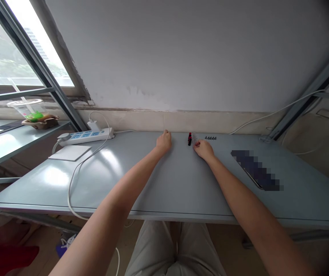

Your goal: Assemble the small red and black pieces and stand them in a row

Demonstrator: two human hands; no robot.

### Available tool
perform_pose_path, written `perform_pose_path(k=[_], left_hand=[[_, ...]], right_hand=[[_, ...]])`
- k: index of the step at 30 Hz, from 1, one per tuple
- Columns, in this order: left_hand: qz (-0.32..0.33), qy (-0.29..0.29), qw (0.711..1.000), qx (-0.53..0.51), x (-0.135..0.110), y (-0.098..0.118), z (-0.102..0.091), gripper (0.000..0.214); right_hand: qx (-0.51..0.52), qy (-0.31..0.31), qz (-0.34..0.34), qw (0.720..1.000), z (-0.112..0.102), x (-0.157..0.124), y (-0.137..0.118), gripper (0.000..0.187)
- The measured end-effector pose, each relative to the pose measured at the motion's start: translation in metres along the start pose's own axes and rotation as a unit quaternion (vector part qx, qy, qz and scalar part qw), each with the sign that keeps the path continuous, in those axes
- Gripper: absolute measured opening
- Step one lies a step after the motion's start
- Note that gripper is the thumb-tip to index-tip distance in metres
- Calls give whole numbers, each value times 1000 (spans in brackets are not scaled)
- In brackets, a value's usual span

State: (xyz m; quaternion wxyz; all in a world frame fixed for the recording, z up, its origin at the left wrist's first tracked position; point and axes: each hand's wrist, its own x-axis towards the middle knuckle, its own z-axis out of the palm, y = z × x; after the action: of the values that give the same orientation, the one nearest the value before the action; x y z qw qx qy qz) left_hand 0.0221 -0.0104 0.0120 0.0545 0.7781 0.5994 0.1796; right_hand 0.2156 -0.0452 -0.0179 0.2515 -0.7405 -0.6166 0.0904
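My left hand (164, 141) is closed in a fist at the back of the grey desk (170, 184); anything inside it is hidden. To its right, my right hand (205, 150) has its fingertips pinched together low over the desktop. A small red and black object (190, 139) lies just left of those fingers. Beside it, almost touching my fingertips, is a patch of thin silvery strips (194, 138), too small to name. Behind my right hand, several small dark pointed pieces (210, 138) form a row.
A phone (247, 168), partly pixelated, lies to the right. On the left are a power strip (86, 137), a white flat square (70, 153) and a loose white cable (75, 176) crossing the front edge. A plastic cup (29, 109) stands on the neighbouring desk. A wall rises behind.
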Motion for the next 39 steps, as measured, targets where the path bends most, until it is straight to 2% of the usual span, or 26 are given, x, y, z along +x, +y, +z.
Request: perform_pose_path(k=[6, 13, 18, 20, 23, 26, 34, 39], left_hand=[[-34, 13, 992, -121, -4, -10, -1, 30], [-101, 22, 947, -306, -24, -10, 9, 19], [-98, 39, 911, -398, -39, -5, 10, 18], [-85, 38, 895, -437, -44, 2, 5, 20], [-49, 17, 869, -491, -51, 14, -5, 23], [-33, -1, 861, -508, -56, 21, -12, 24], [-47, -24, 856, -515, -54, 18, -11, 25], [-55, -22, 852, -520, -53, 17, -11, 26]], right_hand=[[-9, 6, -6, 1000, 0, -1, 0, 17], [-61, -11, -6, 998, -10, -6, -6, 19], [-117, -66, 1, 991, -22, -18, -23, 17], [-87, -61, -25, 994, -22, -23, -32, 20], [15, -52, -70, 996, -19, -26, -43, 37], [121, -58, -94, 986, -15, -26, -48, 43], [278, -90, -39, 955, -17, -30, -52, 34], [310, -102, -39, 945, -23, -32, -54, 22]])
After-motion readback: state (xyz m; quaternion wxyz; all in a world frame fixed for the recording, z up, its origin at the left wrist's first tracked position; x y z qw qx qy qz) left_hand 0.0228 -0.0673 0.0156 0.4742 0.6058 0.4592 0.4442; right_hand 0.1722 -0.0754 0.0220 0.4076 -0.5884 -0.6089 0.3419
